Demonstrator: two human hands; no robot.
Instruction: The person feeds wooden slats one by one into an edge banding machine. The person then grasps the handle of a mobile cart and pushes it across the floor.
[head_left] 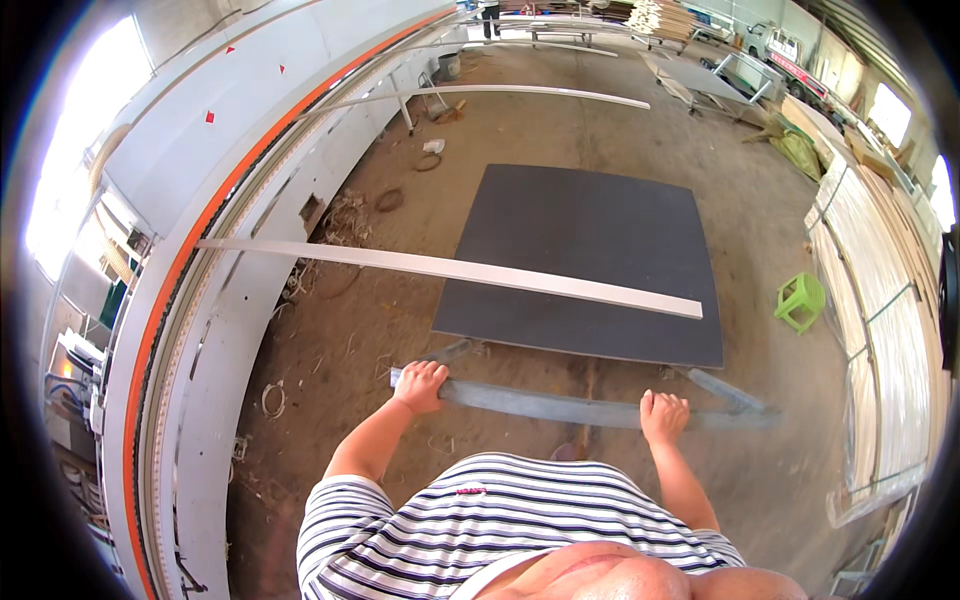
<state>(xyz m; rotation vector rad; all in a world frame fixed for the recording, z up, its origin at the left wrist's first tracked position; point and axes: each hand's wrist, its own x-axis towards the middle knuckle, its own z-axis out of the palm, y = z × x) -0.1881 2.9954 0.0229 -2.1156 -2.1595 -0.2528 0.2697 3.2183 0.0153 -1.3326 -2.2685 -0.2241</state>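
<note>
— What have I got hold of?
— My left hand (421, 386) and right hand (664, 415) both grip a grey cart handlebar (545, 405), near me. On the cart lies a dark board (590, 260); a white strip (450, 268) crosses above it.
— Anything unclear?
— The cart frame under the board is hidden.

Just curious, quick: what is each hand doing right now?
Left hand: grip closed on the grey bar.
Right hand: grip closed on the same bar.
</note>
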